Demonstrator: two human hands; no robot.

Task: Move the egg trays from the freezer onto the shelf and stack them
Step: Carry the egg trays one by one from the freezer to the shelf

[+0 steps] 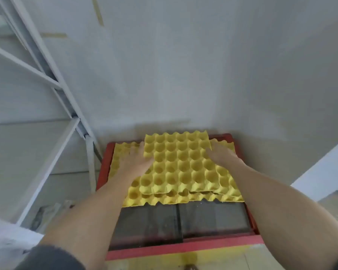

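Egg trays of yellow moulded pulp lie in a loose, staggered pile on the red-rimmed freezer, and both bare hands are on them. The left hand lies flat with fingers spread at the left edge of the topmost tray, the fingertips reaching to the tray below it. The right hand rests palm-down at the top tray's right edge, fingers pointing toward the wall. Neither hand is closed round anything; whether the fingers hook under the tray's rim cannot be told. The two hands are well apart, one on each side of the top tray.

Each tray is a grid of round cups with scalloped, peaked edges, and the surface looks matte and fibrous. The layers are not squared up: the top tray sits shifted toward the wall, with lower ones showing at the left, right and near sides.

Nearer the person, dark glass lid panels of the freezer are bare. A plain pale wall stands just behind the pile. To the left stands a white metal shelf frame with slanted struts, its upright just beside the freezer's left corner. Dark sleeves show at the bottom corners.
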